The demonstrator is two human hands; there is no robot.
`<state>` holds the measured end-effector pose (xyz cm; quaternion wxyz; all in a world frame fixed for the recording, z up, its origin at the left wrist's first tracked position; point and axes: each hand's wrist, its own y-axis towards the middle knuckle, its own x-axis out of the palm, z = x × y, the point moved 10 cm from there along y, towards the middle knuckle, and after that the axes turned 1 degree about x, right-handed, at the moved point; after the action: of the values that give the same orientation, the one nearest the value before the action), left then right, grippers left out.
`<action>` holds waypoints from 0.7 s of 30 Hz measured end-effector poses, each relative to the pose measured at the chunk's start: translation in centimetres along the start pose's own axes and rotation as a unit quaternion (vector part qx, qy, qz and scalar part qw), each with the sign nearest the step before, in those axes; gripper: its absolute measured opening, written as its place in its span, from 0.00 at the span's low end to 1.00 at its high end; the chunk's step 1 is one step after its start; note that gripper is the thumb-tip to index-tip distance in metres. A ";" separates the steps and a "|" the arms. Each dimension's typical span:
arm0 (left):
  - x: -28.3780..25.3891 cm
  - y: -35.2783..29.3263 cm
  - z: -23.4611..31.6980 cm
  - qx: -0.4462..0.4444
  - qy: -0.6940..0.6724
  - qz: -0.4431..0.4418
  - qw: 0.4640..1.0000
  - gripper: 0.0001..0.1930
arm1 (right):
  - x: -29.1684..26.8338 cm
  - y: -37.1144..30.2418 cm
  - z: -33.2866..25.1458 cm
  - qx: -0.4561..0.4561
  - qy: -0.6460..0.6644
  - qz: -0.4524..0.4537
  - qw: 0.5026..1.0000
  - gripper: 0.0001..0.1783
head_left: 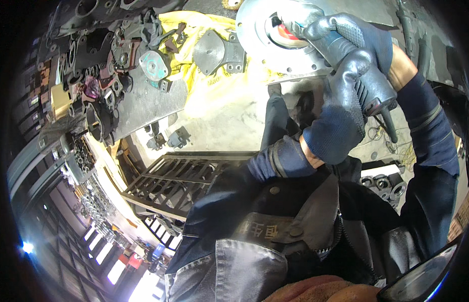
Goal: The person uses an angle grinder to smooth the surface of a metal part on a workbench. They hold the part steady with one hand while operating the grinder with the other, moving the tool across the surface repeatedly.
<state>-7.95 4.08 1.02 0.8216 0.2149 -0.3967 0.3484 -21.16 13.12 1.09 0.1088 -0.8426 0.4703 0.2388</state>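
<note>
A dark handheld power grinder (376,89) is held in both my hands. My left hand (340,113), in a dark blue glove with a grey coated palm, wraps around its rear body. Farther forward, my right hand (358,38), gloved alike, closes over the front part. The tool's head reaches to the bore of a round pale metal flange (253,43) with bolt holes around its rim. Something red (286,33) shows inside that bore; whether the tool touches it I cannot tell. Bright glare washes out part of the flange.
Left of the flange, a grey metal bracket (214,52) lies on a yellow sack (194,93). A green-marked metal part (154,65) and several dark castings cover the bench's left side. Below stands a dark metal rack (194,168). Cables (406,151) lie on the floor at right.
</note>
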 end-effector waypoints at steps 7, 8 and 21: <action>-2.2 -3.3 -1.3 -0.149 -0.488 -0.050 0.859 0.22 | 1.6 0.0 8.1 0.271 0.337 0.003 0.902 0.21; -2.0 -3.3 -0.6 -0.137 -0.533 -0.077 0.831 0.22 | 1.8 -0.1 8.4 0.282 0.363 0.008 0.888 0.21; -6.9 -8.2 -7.9 -0.271 -0.434 0.057 0.857 0.21 | 3.5 -1.0 6.4 0.234 0.477 0.116 0.839 0.22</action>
<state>-0.91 0.81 -9.85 0.5702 0.0904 -0.8036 0.1446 -20.68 13.66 -6.20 0.0369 -0.7410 0.5999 -0.2993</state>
